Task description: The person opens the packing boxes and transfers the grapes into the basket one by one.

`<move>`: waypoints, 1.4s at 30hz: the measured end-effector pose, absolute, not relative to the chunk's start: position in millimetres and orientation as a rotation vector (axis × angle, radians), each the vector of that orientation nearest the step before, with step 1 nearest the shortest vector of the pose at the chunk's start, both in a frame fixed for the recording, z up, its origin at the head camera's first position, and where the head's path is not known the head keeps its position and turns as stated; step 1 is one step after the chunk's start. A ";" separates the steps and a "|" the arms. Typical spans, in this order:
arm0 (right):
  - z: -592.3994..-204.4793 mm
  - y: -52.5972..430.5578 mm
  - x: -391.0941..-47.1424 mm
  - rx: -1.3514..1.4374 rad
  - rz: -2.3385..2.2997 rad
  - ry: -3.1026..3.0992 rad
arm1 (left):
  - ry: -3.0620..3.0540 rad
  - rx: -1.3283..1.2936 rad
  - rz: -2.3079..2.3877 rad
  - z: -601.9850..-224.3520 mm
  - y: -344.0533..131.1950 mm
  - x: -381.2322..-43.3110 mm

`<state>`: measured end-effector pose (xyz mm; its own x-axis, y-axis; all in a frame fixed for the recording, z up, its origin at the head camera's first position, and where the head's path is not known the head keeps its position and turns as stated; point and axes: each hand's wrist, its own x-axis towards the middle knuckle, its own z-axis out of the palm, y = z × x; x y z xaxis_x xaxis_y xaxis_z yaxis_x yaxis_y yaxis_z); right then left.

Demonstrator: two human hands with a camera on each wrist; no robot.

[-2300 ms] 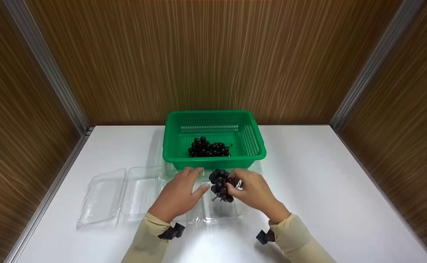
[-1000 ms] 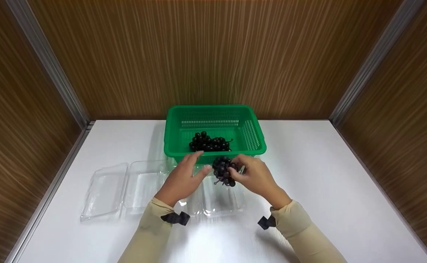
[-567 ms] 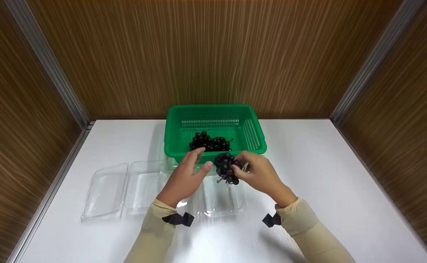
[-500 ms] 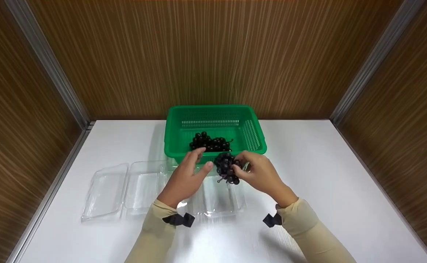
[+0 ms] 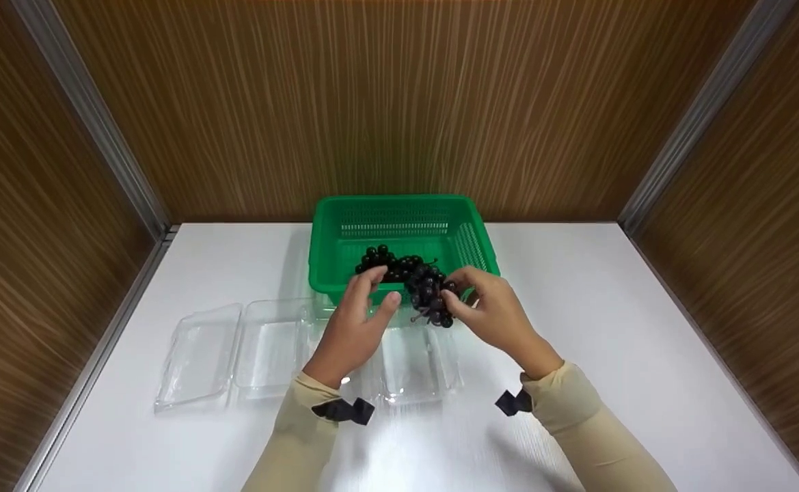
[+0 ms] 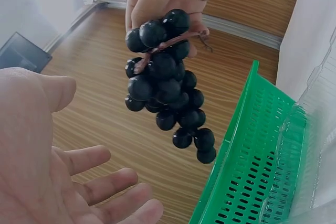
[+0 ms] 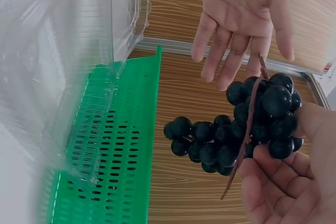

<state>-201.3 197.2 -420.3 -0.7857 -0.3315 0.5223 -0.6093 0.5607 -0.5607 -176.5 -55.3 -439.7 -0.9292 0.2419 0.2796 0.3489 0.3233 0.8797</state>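
Note:
My right hand (image 5: 498, 316) pinches a bunch of dark grapes (image 5: 428, 290) by its top, in the air at the near rim of a green basket (image 5: 474, 236). The bunch hangs with its brown stem showing in the right wrist view, where the grapes (image 7: 226, 140) taper away from the fingers. Facing it from the left, my left hand (image 5: 355, 328) has its fingers spread and thumb apart, with a gap between it and the grapes (image 6: 168, 85) in the left wrist view. More dark grapes (image 5: 377, 258) lie inside the basket, partly hidden behind my left fingers.
Two clear plastic clamshell boxes stand open on the white table (image 5: 577, 307). One box (image 5: 266, 355) is at the left; the other box (image 5: 409, 369) lies below my hands, partly covered by the left one. Wood-grain walls (image 5: 399, 102) enclose the back and sides.
Both hands have moved up and away from me, slightly rightward, bringing the held grapes from above the right clear box to the basket's near rim. The right hand keeps its hold.

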 end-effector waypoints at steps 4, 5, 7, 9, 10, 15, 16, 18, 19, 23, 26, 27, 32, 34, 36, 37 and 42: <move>-415.9 198.5 -202.5 0.766 1.119 -2.425 | -2.420 -0.594 -1.797 -436.2 -56.2 -176.5; -414.9 199.0 -202.9 0.761 1.130 -2.422 | -2.405 -0.606 -1.815 -435.4 -56.5 -176.8; -412.3 199.6 -203.6 0.751 1.144 -2.417 | -2.384 -0.622 -1.819 -433.9 -56.7 -177.1; -410.0 200.6 -204.4 0.741 1.140 -2.413 | -2.380 -0.597 -1.750 -433.8 -56.4 -178.5; -408.9 201.2 -205.0 0.738 1.133 -2.411 | -2.372 -0.581 -1.700 -434.1 -56.2 -179.2; -404.1 204.1 -208.8 0.734 1.106 -2.399 | -2.316 -0.527 -1.588 -434.8 -55.8 -181.8; -403.4 204.7 -209.9 0.733 1.108 -2.395 | -2.307 -0.539 -1.612 -434.4 -55.7 -182.3; -402.2 206.1 -212.6 0.733 1.119 -2.384 | -2.309 -0.561 -1.664 -432.8 -55.2 -183.3; -401.6 206.9 -213.8 0.731 1.122 -2.379 | -2.312 -0.568 -1.682 -432.0 -54.8 -183.7; -400.8 210.6 -221.2 0.702 1.167 -2.353 | -2.342 -0.544 -1.664 -429.2 -52.6 -185.0; -401.1 213.2 -228.6 0.655 1.224 -2.341 | -2.346 -0.521 -1.610 -427.8 -50.9 -186.8; -401.1 214.0 -230.9 0.638 1.243 -2.339 | -2.348 -0.518 -1.596 -427.4 -50.2 -187.8; -398.9 214.8 -238.1 0.576 1.268 -2.350 | -2.402 -0.495 -1.572 -428.2 -45.8 -194.9; -398.6 214.1 -240.4 0.571 1.258 -2.362 | -2.437 -0.472 -1.573 -430.6 -43.9 -196.9; -398.7 213.5 -243.3 0.572 1.252 -2.375 | -2.470 -0.451 -1.575 -433.5 -42.2 -198.1; -398.9 213.0 -245.1 0.574 1.249 -2.381 | -2.482 -0.443 -1.577 -434.5 -41.7 -198.1; -401.6 215.2 -256.5 0.550 1.214 -2.410 | -2.509 -0.443 -1.580 -435.0 -40.7 -198.8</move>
<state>-256.5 215.2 -401.6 -0.8490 -0.1697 0.5004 -0.5032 0.5487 -0.6676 -198.8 -40.7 -435.0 -0.9463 0.1705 0.2748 0.3215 0.4041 0.8563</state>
